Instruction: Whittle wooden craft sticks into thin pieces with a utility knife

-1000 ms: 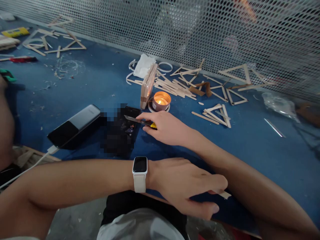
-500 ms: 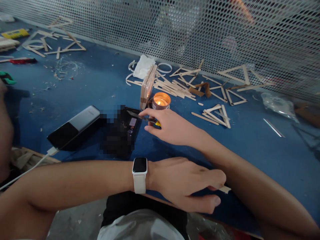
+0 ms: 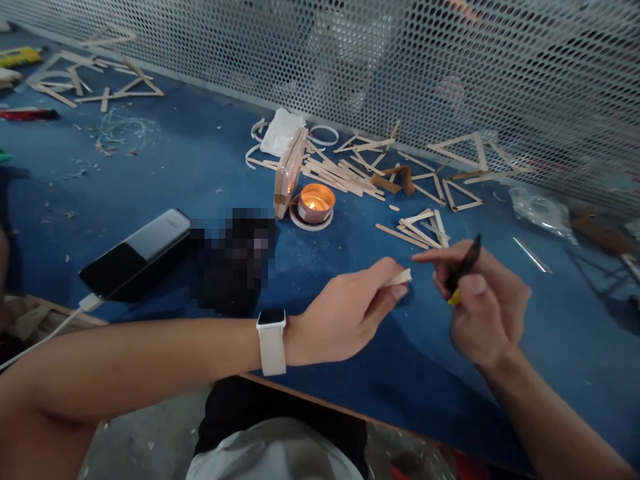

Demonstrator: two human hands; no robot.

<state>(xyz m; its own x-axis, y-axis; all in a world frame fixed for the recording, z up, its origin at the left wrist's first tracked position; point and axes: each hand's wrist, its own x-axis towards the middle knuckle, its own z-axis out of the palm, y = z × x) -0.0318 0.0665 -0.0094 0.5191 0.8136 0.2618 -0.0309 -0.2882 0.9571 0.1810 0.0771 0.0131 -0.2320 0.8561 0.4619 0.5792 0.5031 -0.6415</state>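
Note:
My left hand point(image 3: 345, 310), with a watch point(image 3: 272, 340) on its wrist, pinches a short piece of wooden stick point(image 3: 400, 277) above the blue table. To its right my right hand point(image 3: 485, 300) grips a small dark-bladed knife point(image 3: 467, 263) with a yellow part, its blade pointing up. A lit candle point(image 3: 317, 203) in a tin stands on a round base beyond my left hand. Close by it an upright wrapped pack point(image 3: 290, 173) leans slightly. Small joined stick frames point(image 3: 425, 227) lie beyond my right hand.
A power bank point(image 3: 145, 247) with a white cable and a blurred dark object point(image 3: 235, 260) lie at the left. Loose sticks point(image 3: 335, 173), more stick frames point(image 3: 460, 153) and a clear plastic bag point(image 3: 543, 210) lie near the perforated metal screen point(image 3: 225, 60). A red cutter point(image 3: 30, 115) is far left.
My right hand has moved away from the candle to the right with the knife, uncrossing my arms. My left hand has shifted up and left, still pinching the stick piece. The view has shifted slightly.

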